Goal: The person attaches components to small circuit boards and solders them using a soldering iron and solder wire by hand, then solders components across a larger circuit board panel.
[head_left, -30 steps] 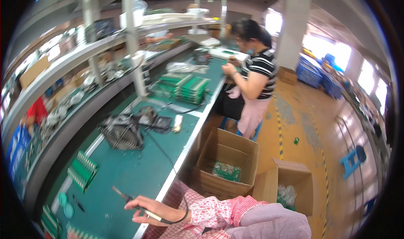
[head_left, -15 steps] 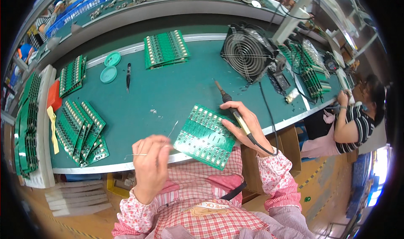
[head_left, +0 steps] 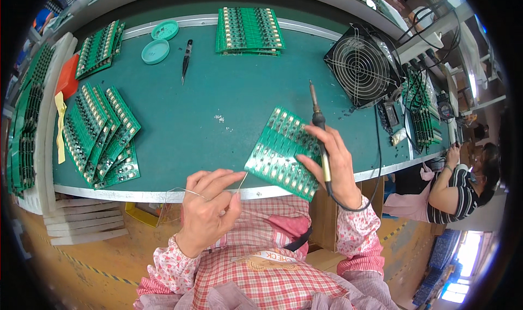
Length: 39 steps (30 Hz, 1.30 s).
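A length of thin solder wire (head_left: 241, 182) is pinched in my left hand (head_left: 210, 209), its short end by the fingertips reaching the lower left corner of a green circuit board (head_left: 280, 157). The rest of the wire loops out behind the knuckles. In my right hand (head_left: 339, 171) lies a soldering iron (head_left: 318, 117), its tip pointing up and away from the board. The thumb and a finger of that hand also touch the board's right side. The board is tilted at the table's front edge, its surface covered in rows of small parts.
Stacks of green boards stand at the left (head_left: 101, 135) and at the back (head_left: 248, 32). Tweezers (head_left: 187, 62) lie beside a round turquoise tin (head_left: 156, 52). A black fan (head_left: 359, 67) stands at the back right; the iron's cord (head_left: 379, 163) hangs nearby. Another person (head_left: 452, 193) sits at far right.
My left hand has moved right to the board's corner, bringing the wire end close. The iron now points more upright. The whole view has shifted, tools and stacks sitting higher up.
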Tool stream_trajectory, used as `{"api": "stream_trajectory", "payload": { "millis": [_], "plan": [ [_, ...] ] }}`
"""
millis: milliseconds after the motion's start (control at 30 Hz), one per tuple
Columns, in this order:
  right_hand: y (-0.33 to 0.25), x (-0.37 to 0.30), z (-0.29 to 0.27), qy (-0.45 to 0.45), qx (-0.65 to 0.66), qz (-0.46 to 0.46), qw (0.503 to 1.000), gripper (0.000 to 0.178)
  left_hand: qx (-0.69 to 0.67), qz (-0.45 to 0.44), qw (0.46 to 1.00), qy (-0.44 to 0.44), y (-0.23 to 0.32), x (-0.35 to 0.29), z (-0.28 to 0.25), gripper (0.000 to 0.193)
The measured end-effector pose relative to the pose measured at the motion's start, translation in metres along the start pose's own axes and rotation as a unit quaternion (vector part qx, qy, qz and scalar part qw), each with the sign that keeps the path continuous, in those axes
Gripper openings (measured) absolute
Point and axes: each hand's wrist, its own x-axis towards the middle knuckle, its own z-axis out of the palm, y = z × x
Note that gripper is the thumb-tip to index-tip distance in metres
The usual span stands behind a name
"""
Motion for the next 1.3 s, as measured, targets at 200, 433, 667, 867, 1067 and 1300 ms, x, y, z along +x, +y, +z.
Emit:
{"api": "stream_trajectory", "payload": {
  "millis": [200,433,667,867,1067,1300],
  "plan": [
    [-0.005,-0.003,0.002,0.075,-0.066,-0.057,0.993,0.046,-0.005,-0.004,1.0,0.025,0.0,-0.002,0.007,0.026],
    [-0.06,-0.033,-0.009,0.088,0.065,-0.095,0.989,0.023,0.037,-0.012,0.998,0.056,-0.004,0.004,0.022,0.023],
    [-0.076,-0.033,0.002,0.041,0.106,-0.079,0.99,0.011,0.037,-0.026,0.997,0.068,-0.004,0.007,0.027,0.024],
    [-0.079,-0.026,0.009,0.036,0.065,-0.096,0.993,0.011,0.037,-0.025,0.997,0.065,-0.004,0.006,0.026,0.023],
    [-0.079,-0.023,0.013,0.031,0.05,-0.107,0.992,0.01,0.041,-0.027,0.996,0.073,-0.005,0.005,0.028,0.023],
    [-0.08,-0.021,0.013,0.019,0.047,-0.116,0.992,0.009,0.039,-0.03,0.996,0.071,-0.005,0.006,0.028,0.022]
  ]
}}
